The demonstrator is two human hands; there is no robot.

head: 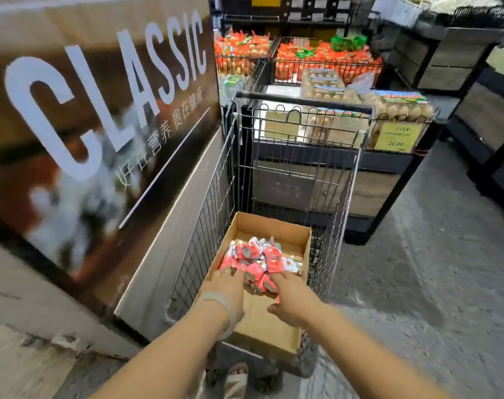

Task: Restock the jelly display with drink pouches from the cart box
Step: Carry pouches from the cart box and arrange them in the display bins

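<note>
An open cardboard box sits in a wire shopping cart. Several red and white drink pouches lie heaped in the box's far half. Both my hands reach down into the box. My left hand lies at the near left edge of the heap, its fingers stretched onto the pouches. My right hand is at the near right of the heap, its fingers extended onto a pouch and the thumb spread over the bare box floor. The jelly display is not in view.
A tall display case with a big "CLASSIC" sign stands close on the left. Beyond the cart is a black stand with egg cartons and orange net bags. Dark shelving lines the right, with grey floor between.
</note>
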